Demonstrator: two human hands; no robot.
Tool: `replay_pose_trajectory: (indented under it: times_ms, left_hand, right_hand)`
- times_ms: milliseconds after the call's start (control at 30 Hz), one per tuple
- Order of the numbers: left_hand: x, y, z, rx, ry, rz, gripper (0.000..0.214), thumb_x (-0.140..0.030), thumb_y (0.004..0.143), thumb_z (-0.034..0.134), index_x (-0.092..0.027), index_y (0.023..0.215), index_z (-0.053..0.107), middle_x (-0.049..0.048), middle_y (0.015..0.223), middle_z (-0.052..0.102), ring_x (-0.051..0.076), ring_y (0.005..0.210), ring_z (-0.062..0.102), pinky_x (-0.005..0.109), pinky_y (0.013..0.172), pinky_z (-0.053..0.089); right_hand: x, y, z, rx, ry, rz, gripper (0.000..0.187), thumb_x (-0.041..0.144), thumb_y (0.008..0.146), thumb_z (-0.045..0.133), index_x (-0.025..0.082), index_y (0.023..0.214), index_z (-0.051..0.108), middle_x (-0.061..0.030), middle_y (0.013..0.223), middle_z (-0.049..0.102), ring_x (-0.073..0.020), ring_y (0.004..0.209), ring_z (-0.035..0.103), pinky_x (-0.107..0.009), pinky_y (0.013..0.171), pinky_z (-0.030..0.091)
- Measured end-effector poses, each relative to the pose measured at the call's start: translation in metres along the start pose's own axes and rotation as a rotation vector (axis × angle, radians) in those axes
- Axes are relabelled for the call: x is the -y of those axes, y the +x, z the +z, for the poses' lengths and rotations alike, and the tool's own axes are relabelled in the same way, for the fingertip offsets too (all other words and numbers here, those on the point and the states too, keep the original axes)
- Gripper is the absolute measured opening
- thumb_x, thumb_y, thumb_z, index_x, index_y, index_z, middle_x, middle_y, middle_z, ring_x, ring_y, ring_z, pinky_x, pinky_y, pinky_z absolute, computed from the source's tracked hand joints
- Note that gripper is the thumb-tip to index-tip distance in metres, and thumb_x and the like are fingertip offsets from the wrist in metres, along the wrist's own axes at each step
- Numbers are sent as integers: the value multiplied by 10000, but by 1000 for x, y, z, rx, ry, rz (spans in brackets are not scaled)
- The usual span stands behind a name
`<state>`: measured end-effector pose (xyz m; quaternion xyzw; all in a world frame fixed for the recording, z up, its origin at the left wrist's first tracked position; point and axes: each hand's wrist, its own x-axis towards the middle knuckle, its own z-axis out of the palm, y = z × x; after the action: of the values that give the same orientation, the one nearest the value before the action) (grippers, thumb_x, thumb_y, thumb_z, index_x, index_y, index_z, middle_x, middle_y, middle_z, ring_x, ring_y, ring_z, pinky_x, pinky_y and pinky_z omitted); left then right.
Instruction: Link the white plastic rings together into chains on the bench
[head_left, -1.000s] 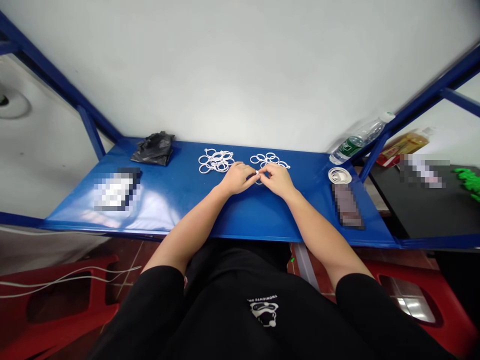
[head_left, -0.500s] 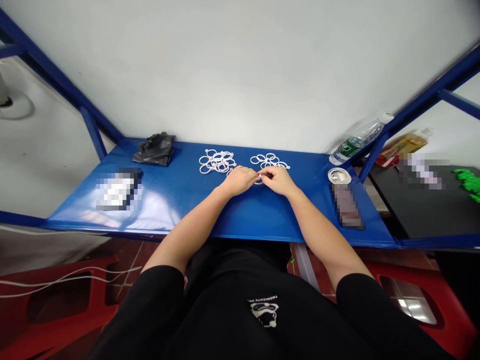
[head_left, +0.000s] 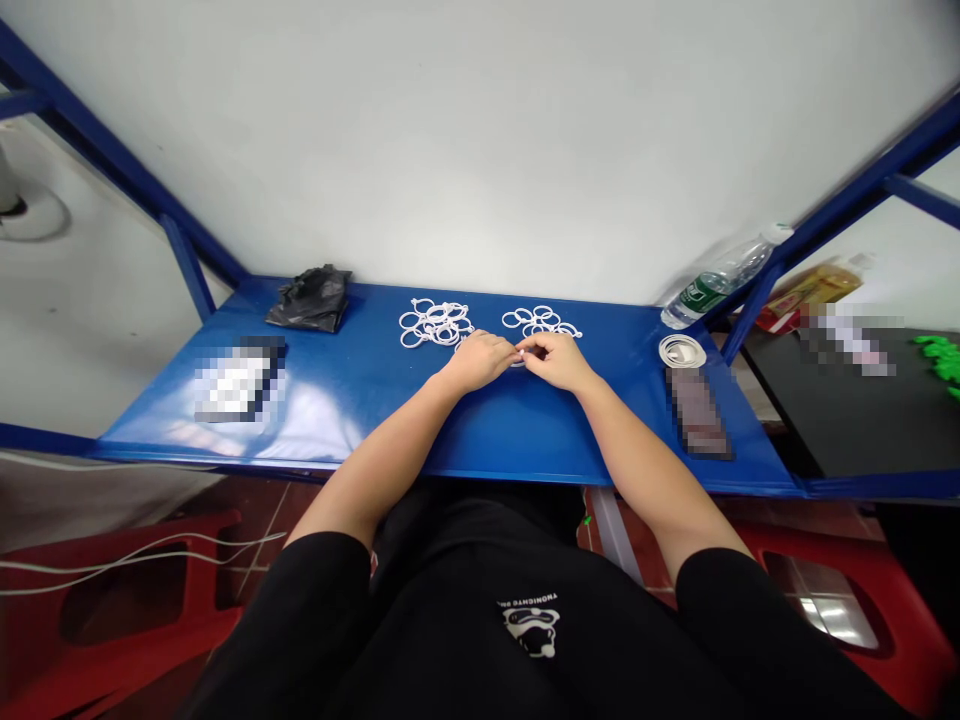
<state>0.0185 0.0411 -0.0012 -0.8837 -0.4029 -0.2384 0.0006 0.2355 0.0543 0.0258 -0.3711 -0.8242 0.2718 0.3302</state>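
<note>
My left hand and my right hand meet at the middle of the blue table, fingertips pinched together on a small white plastic ring. Most of that ring is hidden by my fingers. Behind my left hand lies a heap of several white rings. A second, smaller heap of white rings lies just behind my right hand.
A crumpled black bag sits at the back left, a blurred flat item nearer the left front. At the right lie a clear water bottle, a white coil and a blurred dark object. Red stools stand below.
Almost nothing: both hands stay pinched on the ring at the table's middle, with only small finger shifts.
</note>
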Motion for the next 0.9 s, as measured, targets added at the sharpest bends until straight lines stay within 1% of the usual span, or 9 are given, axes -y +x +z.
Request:
replay_pose_trajectory:
  times_ms: [167, 267, 333, 433, 500, 600, 667, 767, 900]
  left_hand:
    - [-5, 1, 5, -18, 6, 21, 362, -368, 1117, 490, -183, 951, 752, 108, 931, 781, 235, 895, 731, 391, 863, 483]
    - [-9, 4, 7, -20, 0, 36, 384, -408, 1119, 483, -183, 953, 747, 113, 936, 774, 235, 898, 716, 392, 857, 481]
    - [-8, 5, 4, -52, -7, 29, 384, -427, 1117, 486, -189, 966, 746, 114, 982, 776, 241, 937, 704, 402, 874, 482]
    - [7, 3, -10, -176, -3, -44, 333, -434, 1095, 543, -210, 947, 739, 113, 1113, 774, 265, 1062, 671, 456, 971, 472]
    - [25, -3, -24, -310, 40, -167, 306, -428, 1079, 581, -223, 906, 728, 106, 1148, 764, 277, 1105, 649, 515, 1043, 436]
    - [56, -19, -38, -508, 97, -360, 337, -483, 1061, 612, -222, 874, 714, 116, 1109, 758, 296, 1110, 619, 610, 1105, 382]
    - [72, -29, -41, -570, 105, -463, 388, -519, 1054, 609, -215, 832, 705, 136, 1087, 752, 323, 1122, 609, 691, 1139, 332]
    - [79, -37, -38, -482, 143, -630, 361, -480, 1020, 652, -209, 787, 703, 146, 1068, 748, 381, 1161, 609, 792, 1167, 244]
    - [65, -32, -36, -235, 188, -740, 199, -349, 977, 673, -210, 874, 771, 158, 1211, 740, 421, 1280, 580, 764, 1230, 201]
  right_hand:
    - [3, 1, 4, -87, -75, -14, 120, 187, 753, 656, 222, 779, 767, -10, 716, 712, -175, 643, 598, -320, 664, 468]
    - [5, 2, 6, -129, -84, -33, 176, 136, 753, 598, 229, 712, 742, -20, 735, 724, -191, 686, 635, -339, 712, 499]
    - [6, 3, 0, -133, -83, -43, 226, 133, 786, 587, 236, 807, 787, -32, 854, 771, -196, 724, 659, -351, 751, 525]
    - [1, 2, -22, -142, -144, -13, 330, 184, 846, 638, 249, 1118, 814, -69, 1189, 780, -182, 725, 654, -364, 754, 541]
    - [-9, 1, -43, -177, -245, 68, 286, 197, 848, 662, 233, 1080, 825, -85, 1175, 781, -192, 744, 657, -368, 756, 528]
    - [-30, -2, -73, -23, -324, 224, 167, 202, 810, 729, 227, 940, 830, -49, 949, 805, -205, 750, 670, -341, 728, 503]
    - [-43, -5, -85, 120, -342, 322, 134, 196, 754, 792, 233, 879, 821, -13, 836, 794, -180, 683, 660, -309, 670, 479]
    - [-50, -7, -88, 234, -340, 399, 182, 173, 725, 795, 234, 896, 812, 13, 813, 788, -159, 677, 677, -274, 633, 462]
    - [-40, -7, -81, 386, -316, 486, 232, 253, 740, 803, 235, 971, 802, 9, 891, 802, -157, 712, 692, -257, 612, 451]
